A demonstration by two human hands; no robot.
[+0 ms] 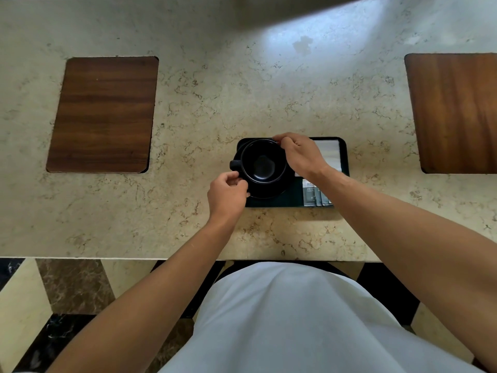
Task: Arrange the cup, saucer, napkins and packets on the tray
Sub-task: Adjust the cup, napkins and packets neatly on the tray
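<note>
A black cup [263, 164] stands on a black saucer [279, 188] at the left end of a dark rectangular tray [274, 202]. The cup's handle [235, 165] points left. My left hand [227, 196] pinches the saucer's near-left rim. My right hand [298, 153] holds the cup's far-right rim with its fingertips. White napkins [329, 154] lie at the tray's far right, partly hidden by my right wrist. Several grey packets [313, 193] are fanned at the near right of the tray.
The tray sits on a beige marble counter [242, 90]. A dark wooden inlay panel [103, 114] lies to the left and another [457, 111] to the right. The counter's near edge [107, 258] runs just in front of my body.
</note>
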